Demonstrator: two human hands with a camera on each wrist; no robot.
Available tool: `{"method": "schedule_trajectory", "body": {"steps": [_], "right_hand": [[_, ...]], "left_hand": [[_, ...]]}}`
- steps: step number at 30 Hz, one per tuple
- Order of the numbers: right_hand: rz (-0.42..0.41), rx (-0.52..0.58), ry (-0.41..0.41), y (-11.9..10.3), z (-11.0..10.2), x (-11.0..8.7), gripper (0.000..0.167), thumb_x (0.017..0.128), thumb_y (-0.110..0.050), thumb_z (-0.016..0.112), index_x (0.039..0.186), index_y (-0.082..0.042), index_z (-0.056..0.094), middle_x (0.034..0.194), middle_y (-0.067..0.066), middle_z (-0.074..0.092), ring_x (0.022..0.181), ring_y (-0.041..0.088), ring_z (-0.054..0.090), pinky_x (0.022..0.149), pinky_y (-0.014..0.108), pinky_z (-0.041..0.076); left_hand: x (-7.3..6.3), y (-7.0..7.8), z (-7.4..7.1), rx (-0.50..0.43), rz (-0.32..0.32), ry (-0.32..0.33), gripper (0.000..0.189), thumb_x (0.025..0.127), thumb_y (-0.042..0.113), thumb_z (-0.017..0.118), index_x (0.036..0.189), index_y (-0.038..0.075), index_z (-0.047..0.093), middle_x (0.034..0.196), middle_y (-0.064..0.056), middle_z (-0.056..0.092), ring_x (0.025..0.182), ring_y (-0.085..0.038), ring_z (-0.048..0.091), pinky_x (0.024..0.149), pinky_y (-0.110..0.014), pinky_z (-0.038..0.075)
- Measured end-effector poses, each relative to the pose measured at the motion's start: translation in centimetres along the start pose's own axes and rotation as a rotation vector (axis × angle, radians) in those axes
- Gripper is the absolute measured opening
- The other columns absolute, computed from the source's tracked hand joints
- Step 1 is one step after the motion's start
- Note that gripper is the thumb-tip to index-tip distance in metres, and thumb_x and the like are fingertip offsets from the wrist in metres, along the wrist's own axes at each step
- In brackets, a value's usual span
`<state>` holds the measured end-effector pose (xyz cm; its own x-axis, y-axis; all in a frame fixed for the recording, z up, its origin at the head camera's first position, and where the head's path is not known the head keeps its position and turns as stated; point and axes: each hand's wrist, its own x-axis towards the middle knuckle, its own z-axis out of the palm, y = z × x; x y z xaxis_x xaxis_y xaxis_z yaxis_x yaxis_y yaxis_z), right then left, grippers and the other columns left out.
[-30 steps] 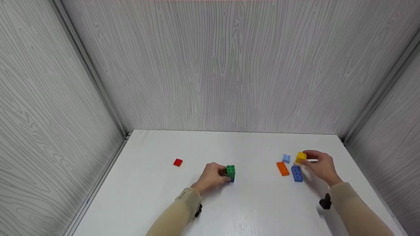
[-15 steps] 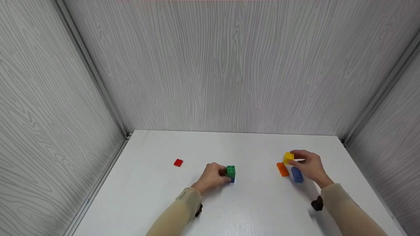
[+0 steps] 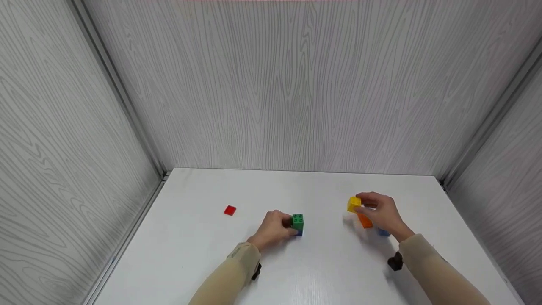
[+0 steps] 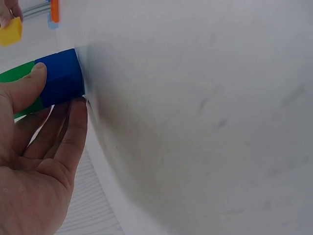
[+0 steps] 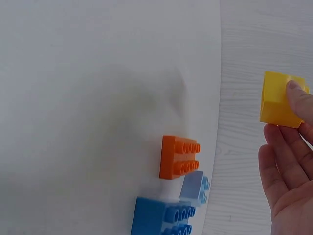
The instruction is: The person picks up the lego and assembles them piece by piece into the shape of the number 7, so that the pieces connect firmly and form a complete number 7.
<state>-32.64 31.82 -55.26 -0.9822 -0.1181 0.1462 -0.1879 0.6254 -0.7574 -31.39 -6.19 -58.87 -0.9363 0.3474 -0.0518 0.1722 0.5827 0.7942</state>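
Observation:
My left hand (image 3: 273, 228) pinches a short stack standing on the white table, a green brick (image 3: 298, 219) on top of a dark blue brick (image 4: 61, 76). In the left wrist view the thumb lies across the seam between the two. Up in the air to the right, a yellow brick (image 3: 354, 204) is held between the thumb and fingers of my right hand (image 3: 381, 212). Below that hand lie an orange brick (image 5: 178, 157), a blue brick (image 5: 159, 215) and a light blue brick (image 5: 194, 187). The hand partly covers these in the head view.
A flat red brick (image 3: 230, 210) lies on the white table (image 3: 203, 254), left of the stack. Grey wood-grain panels (image 3: 271, 84) enclose the table at the back and both sides.
My right hand has carried the yellow brick leftward, from beside the blue brick to above and left of the orange one. The left hand and its stack have stayed in place.

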Motion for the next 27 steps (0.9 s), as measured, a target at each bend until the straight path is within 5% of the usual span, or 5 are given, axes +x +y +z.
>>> {"method": "schedule_trajectory", "body": {"steps": [11, 18, 27], "right_hand": [[-0.071, 0.070, -0.036, -2.4, 2.2, 0.5, 0.043, 0.099, -0.020, 0.088, 0.139, -0.010, 0.077, 0.138, 0.017, 0.079, 0.124, 0.036, 0.078, 0.110, 0.042, 0.065], [-0.114, 0.093, -0.062, -4.1, 3.7, 0.9, 0.040, 0.097, -0.014, 0.090, 0.135, -0.010, 0.079, 0.133, 0.014, 0.081, 0.120, 0.032, 0.079, 0.105, 0.036, 0.066], [-0.143, 0.110, -0.094, -5.9, 5.3, 1.0, 0.037, 0.097, -0.014, 0.089, 0.134, -0.013, 0.080, 0.133, 0.011, 0.081, 0.118, 0.029, 0.078, 0.109, 0.043, 0.066]], "left_hand": [[0.1, -0.3, 0.0, 0.022, 0.041, 0.009, 0.028, 0.096, 0.013, 0.087, 0.123, 0.009, 0.086, 0.114, -0.005, 0.086, 0.105, -0.015, 0.074, 0.108, -0.048, 0.063], [0.0, -0.2, -0.2, -0.018, -0.009, -0.009, 0.031, 0.098, 0.013, 0.086, 0.129, 0.010, 0.085, 0.118, -0.003, 0.083, 0.108, -0.016, 0.072, 0.114, -0.051, 0.060], [0.1, 0.1, -0.3, -0.009, -0.026, -0.011, 0.028, 0.098, 0.013, 0.086, 0.126, 0.012, 0.086, 0.113, 0.001, 0.083, 0.104, -0.013, 0.070, 0.112, -0.048, 0.061]]}}
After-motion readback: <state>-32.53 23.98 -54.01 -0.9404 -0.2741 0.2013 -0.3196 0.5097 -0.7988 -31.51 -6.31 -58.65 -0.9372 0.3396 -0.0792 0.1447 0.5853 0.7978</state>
